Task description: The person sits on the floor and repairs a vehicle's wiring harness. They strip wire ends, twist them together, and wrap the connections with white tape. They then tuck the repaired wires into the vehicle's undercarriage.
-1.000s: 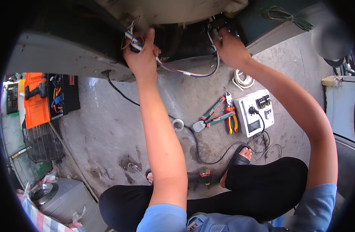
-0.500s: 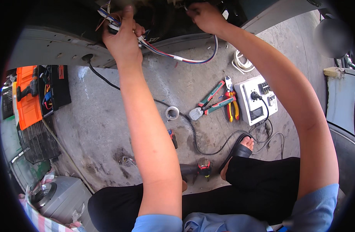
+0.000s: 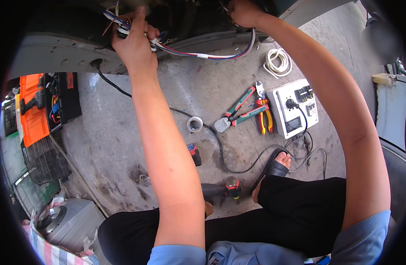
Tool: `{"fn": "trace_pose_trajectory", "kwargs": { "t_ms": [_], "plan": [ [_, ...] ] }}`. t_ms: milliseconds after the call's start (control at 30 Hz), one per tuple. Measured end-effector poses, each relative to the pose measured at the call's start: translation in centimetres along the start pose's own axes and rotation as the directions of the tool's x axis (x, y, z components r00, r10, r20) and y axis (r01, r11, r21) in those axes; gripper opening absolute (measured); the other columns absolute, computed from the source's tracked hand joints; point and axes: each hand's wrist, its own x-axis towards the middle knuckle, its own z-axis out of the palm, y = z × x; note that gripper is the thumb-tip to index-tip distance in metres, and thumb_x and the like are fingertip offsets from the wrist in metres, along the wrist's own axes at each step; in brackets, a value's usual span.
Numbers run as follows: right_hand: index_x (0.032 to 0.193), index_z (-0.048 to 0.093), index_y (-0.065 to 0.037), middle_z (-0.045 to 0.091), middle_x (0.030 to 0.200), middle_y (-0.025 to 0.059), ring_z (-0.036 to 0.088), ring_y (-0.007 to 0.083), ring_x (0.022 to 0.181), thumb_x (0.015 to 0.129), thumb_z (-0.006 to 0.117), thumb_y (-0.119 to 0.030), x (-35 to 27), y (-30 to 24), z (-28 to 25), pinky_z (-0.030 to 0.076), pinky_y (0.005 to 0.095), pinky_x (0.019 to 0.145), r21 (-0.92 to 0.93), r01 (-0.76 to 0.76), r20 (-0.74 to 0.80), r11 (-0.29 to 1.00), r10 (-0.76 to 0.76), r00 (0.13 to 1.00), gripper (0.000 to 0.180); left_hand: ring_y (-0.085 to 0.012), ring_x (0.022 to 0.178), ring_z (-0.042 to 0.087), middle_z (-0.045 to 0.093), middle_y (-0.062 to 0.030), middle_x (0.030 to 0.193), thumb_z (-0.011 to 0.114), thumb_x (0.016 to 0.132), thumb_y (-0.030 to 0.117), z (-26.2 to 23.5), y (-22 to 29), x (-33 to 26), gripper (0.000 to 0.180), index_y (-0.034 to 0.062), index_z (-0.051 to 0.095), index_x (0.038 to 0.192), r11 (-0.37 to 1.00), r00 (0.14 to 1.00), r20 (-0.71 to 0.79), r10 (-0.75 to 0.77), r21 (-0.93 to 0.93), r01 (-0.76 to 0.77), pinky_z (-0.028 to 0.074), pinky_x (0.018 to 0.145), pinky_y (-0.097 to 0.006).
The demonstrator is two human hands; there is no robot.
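Observation:
My left hand (image 3: 135,46) is closed around a bundle of wires (image 3: 119,20) at the dark opening of a grey metal housing (image 3: 57,55). Blue, white and brown strands stick out above its fingers. From that hand a cable of red, white and blue wires (image 3: 203,56) hangs in a loop and rises toward my right hand (image 3: 246,14). The right hand's fingers are curled inside the shadowed opening, close to the upper edge. What they pinch is too dark to make out.
On the concrete floor lie a cable cutter (image 3: 238,112), red-and-yellow pliers (image 3: 263,115), a tape roll (image 3: 194,124) and a coiled white cable (image 3: 278,62). A white socket box (image 3: 295,128) has a black cord plugged in. An orange toolbox (image 3: 34,115) stands at left.
The right hand has moved slightly to the right, and the wire loop has shifted with it. The left hand keeps its grip on the wires. The whole view has shifted a little.

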Motion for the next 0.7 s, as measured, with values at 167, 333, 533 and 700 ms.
{"fn": "trace_pose_trajectory", "kwargs": {
  "t_ms": [167, 333, 533, 700],
  "plan": [
    [0.111, 0.069, 0.003, 0.072, 0.112, 0.0271, 0.071, 0.0414, 0.108, 0.089, 0.065, -0.019, 0.2, 0.4, 0.7, 0.057, 0.047, 0.094, -0.047, -0.266, -0.151, 0.963, 0.256, 0.955, 0.032, -0.0137, 0.05, 0.045, 0.049, -0.0025, 0.064, 0.076, 0.093, 0.007, -0.4, 0.0, 0.0, 0.016, 0.0034, 0.06, 0.091, 1.0, 1.0, -0.012, -0.002, 0.001, 0.002, 0.046, 0.054, -0.035],
    [0.122, 0.066, 0.003, 0.071, 0.119, 0.0265, 0.068, 0.0415, 0.116, 0.088, 0.069, -0.021, 1.6, -0.2, 1.0, 0.056, 0.0466, 0.098, 0.07, -0.419, -0.263, 0.905, 0.422, 0.868, 0.041, -0.0136, 0.05, 0.045, 0.049, -0.0022, 0.064, 0.077, 0.093, 0.008, -1.1, 0.1, 0.2, 0.017, 0.0036, 0.06, 0.091, 1.0, 1.0, -0.005, 0.0, 0.002, 0.0, 0.046, 0.054, -0.035],
    [0.13, 0.064, 0.001, 0.071, 0.117, 0.0281, 0.069, 0.0409, 0.114, 0.088, 0.073, -0.022, 3.3, 6.0, 2.7, 0.057, 0.0454, 0.097, 0.157, -0.458, -0.401, 0.875, 0.48, 0.78, 0.048, -0.0112, 0.046, 0.045, 0.051, -0.0013, 0.059, 0.079, 0.09, 0.006, 1.0, -0.4, -0.1, 0.023, 0.0066, 0.057, 0.084, 0.997, 1.0, 0.008, -0.027, -0.069, 0.028, 0.045, 0.05, -0.031],
    [0.115, 0.07, -0.001, 0.074, 0.102, 0.02, 0.073, 0.0321, 0.096, 0.095, 0.064, -0.02, 2.5, 3.5, 2.8, 0.058, 0.0416, 0.083, 0.253, -0.461, -0.157, 0.851, 0.506, 0.848, 0.029, -0.0133, 0.049, 0.045, 0.048, -0.0019, 0.062, 0.077, 0.092, 0.007, -0.5, -0.2, 0.2, 0.018, 0.0036, 0.06, 0.09, 1.0, 1.0, 0.003, -0.01, -0.003, 0.01, 0.046, 0.053, -0.034]
  ]
}}
